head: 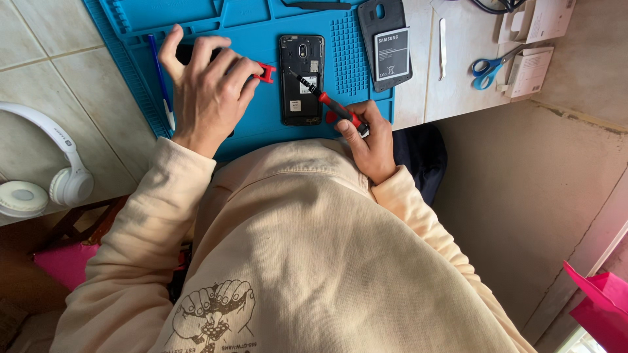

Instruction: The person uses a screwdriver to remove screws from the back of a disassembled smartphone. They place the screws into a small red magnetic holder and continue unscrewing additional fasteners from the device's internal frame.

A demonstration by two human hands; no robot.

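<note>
Cream sweatshirt [294, 248] nearest, filling the lower frame. Right hand [369, 140] clenched around a red-handled screwdriver [330, 104], tip pointing toward eleven o'clock and touching the opened black phone [301, 78]. Phone lying back-up, cover off, on the blue work mat [261, 19]. Left hand [209, 85] at nine o'clock from the phone, fingers curled loosely over a dark object, mostly hidden, with a small red piece [265, 72] showing just beside the fingertips; whether gripped or merely covered, cannot tell. Blue pen [160, 82] left of that hand. Battery on the phone's back cover [387, 42] at two o'clock. Scissors [494, 65] and white headphones [42, 170] well apart.
</note>
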